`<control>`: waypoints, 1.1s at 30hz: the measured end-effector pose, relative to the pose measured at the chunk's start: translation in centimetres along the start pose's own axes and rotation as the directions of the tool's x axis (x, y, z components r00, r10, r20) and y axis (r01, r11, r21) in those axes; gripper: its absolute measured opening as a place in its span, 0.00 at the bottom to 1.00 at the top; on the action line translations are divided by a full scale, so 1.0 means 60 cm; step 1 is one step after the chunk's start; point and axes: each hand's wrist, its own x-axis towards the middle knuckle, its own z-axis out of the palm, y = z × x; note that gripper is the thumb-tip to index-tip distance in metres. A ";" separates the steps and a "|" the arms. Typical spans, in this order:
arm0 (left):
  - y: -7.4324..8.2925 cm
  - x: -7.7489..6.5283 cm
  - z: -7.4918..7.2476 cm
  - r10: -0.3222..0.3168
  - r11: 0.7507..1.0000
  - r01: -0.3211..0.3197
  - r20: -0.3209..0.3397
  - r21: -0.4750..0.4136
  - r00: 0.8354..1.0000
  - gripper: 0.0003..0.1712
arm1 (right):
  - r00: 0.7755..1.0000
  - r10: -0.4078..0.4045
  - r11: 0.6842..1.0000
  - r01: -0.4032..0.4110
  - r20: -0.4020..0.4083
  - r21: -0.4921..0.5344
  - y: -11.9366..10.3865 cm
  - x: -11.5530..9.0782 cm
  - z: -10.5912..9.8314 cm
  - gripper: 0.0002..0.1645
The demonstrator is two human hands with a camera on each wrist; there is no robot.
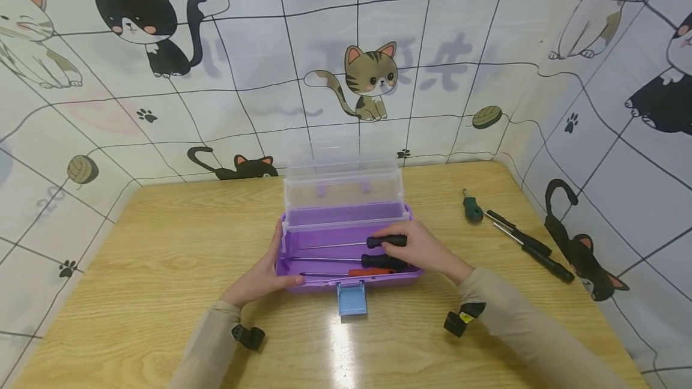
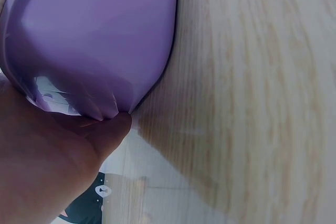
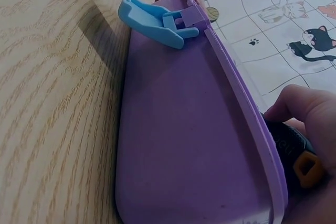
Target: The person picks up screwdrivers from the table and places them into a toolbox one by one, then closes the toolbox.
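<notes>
A purple toolbox [image 1: 324, 286] stands on the table with its clear lid [image 1: 343, 194] raised at the back. My left hand [image 1: 263, 276] grips the box's left end, thumb along the front rim; the left wrist view shows fingertips against the purple end wall [image 2: 100, 35]. Inside the box, my right hand [image 1: 429, 251] pinches the black handle of a screwdriver [image 1: 385, 241], whose shaft points left. In front of it lie another black-handled screwdriver [image 1: 378, 261] and a red-handled screwdriver [image 1: 372, 272]. A light-blue latch [image 1: 352, 300] hangs open at the front.
To the right on the wooden table [image 1: 200, 239] lie a green-handled screwdriver [image 1: 473, 210] and two black-handled tools [image 1: 547, 263] with metal shafts, side by side. A cat-patterned cloth [image 1: 259, 77] rises behind the table and along its sides.
</notes>
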 end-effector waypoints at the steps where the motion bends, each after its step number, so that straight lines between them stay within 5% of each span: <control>1: 0.000 0.000 0.000 0.003 1.000 -0.003 0.000 0.000 1.000 0.73 | 1.000 -0.009 1.000 0.009 0.002 -0.004 0.000 0.001 0.000 0.15; 17: 0.001 0.001 0.001 0.001 1.000 -0.001 0.002 -0.009 1.000 0.74 | 0.999 -0.041 0.994 0.044 0.035 -0.098 -0.004 0.005 0.000 0.14; 27: -0.003 0.001 0.002 -0.006 1.000 0.006 0.001 -0.011 1.000 0.74 | 0.996 -0.083 0.991 0.079 -0.032 -0.107 -0.005 -0.006 0.001 0.14; 33: -0.001 0.000 0.002 -0.011 1.000 0.011 -0.001 0.001 1.000 0.74 | 0.996 -0.036 0.999 0.032 -0.087 -0.042 -0.010 -0.023 -0.015 0.13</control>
